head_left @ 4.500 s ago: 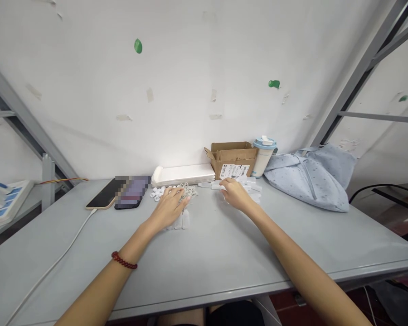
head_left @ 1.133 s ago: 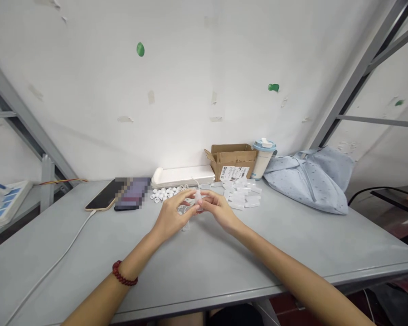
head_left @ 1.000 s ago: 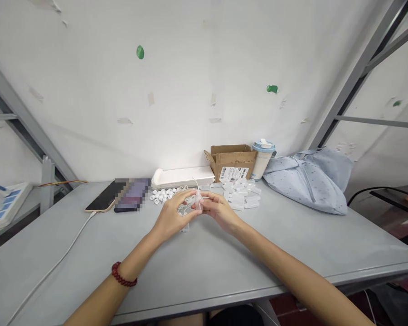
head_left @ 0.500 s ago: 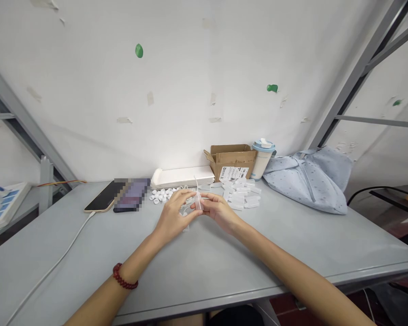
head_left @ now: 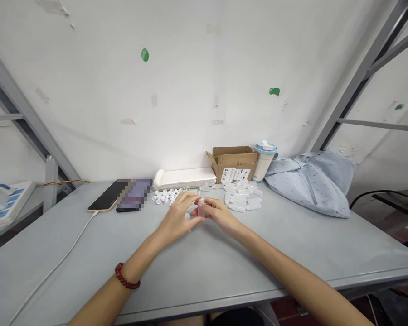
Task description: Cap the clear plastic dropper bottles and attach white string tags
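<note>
Just above the table, a small translucent plastic bottle (head_left: pixel 201 211) stands roughly upright between my two hands. My left hand (head_left: pixel 177 219) pinches it from the left with thumb and fingertips. From the other side, the fingers of my right hand (head_left: pixel 221 217) close on it too. A short white piece shows at the bottle's top, partly hidden by fingers. Behind my left hand lie several small white caps (head_left: pixel 163 196) and some thin white strands (head_left: pixel 184 190). A heap of similar translucent bottles (head_left: pixel 238 200) lies beyond my right hand.
Along the wall stand a white flat stack (head_left: pixel 187 177), an open cardboard box (head_left: pixel 236 160) and a lidded cup (head_left: pixel 263 165). A pale blue fabric bag (head_left: pixel 309 183) lies at right. A cabled phone (head_left: pixel 105 195) and a second, partly blurred phone (head_left: pixel 132 199) lie at left.
The thin white strand that stuck up well above the held bottle now shows only as a short end at its top. Both hands stay around the bottle, and the view has shifted slightly.
</note>
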